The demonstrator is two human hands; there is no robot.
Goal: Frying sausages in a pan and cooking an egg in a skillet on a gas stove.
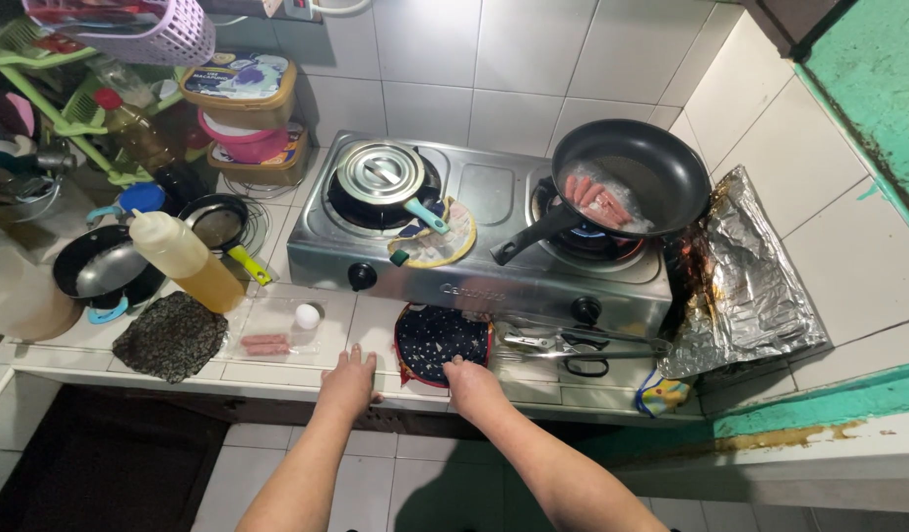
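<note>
From my feed, both of my forearms run out of the bottom edge, so I see nothing above the elbows. My right hand (pixel 474 386) covers the near rim of the round dark-blue dotted pot holder (pixel 437 340), and the stove's front hides its far edge. The lilac plastic basket (pixel 169 34) and green dish rack (pixel 41 84) are cropped at the top-left corner.
</note>
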